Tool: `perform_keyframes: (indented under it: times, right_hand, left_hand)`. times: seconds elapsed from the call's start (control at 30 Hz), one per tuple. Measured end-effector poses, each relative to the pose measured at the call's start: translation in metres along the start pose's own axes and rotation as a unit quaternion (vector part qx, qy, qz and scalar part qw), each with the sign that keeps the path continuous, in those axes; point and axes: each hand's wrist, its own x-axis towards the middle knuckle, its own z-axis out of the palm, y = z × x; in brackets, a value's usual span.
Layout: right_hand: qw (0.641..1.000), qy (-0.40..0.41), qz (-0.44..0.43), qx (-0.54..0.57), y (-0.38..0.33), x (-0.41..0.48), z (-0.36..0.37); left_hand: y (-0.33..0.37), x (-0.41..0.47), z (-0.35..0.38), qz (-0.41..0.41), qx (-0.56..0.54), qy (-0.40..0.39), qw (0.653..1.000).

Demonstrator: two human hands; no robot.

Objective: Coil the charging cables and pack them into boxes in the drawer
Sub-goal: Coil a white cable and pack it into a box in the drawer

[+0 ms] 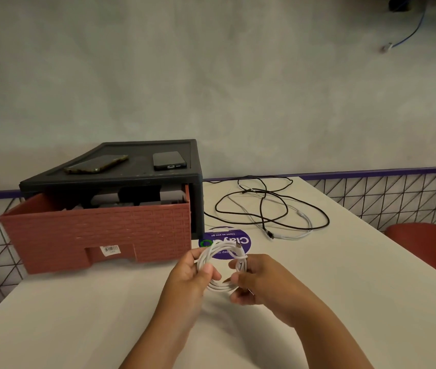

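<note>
White cable coiled into loops.

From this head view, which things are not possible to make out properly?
Boxes: head view, mostly hidden behind the red drawer front and black frame.
Coiled white cable: head view, partly covered by the left hand and right hand gripping it.
Label on that front: head view, print too small.
Red chair: head view, cut by the right edge.
</note>
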Motion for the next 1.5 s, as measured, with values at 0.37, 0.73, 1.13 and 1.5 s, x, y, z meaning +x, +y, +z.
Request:
perform_keyframes:
  times: [0.37,0.73,1.13,1.5]
  right_hand:
    - [0.982,-0.151,-0.05,-0.097,0.0,-0.011,0.002]
    - [0.987,-0.124,-0.041,-0.094,0.009,-0.001,-0.011]
    - [0.906,0.088,-0.016,-0.413,0.025,0.018,-0.009]
    - [0.92,0.05,-0.033,-0.387,0.032,0.023,-0.011]
  left_hand:
    - [0.012,0.001,-0.006,-0.063,-0.159,0.044,0.984]
    - [0.006,0.01,-0.01,-0.241,-0.311,0.004,0.919]
    - [-0.037,0.004,0.007,0.004,0.319,0.016,0.947]
    - [-0.038,0.008,0.0,-0.009,0.322,0.02,0.947]
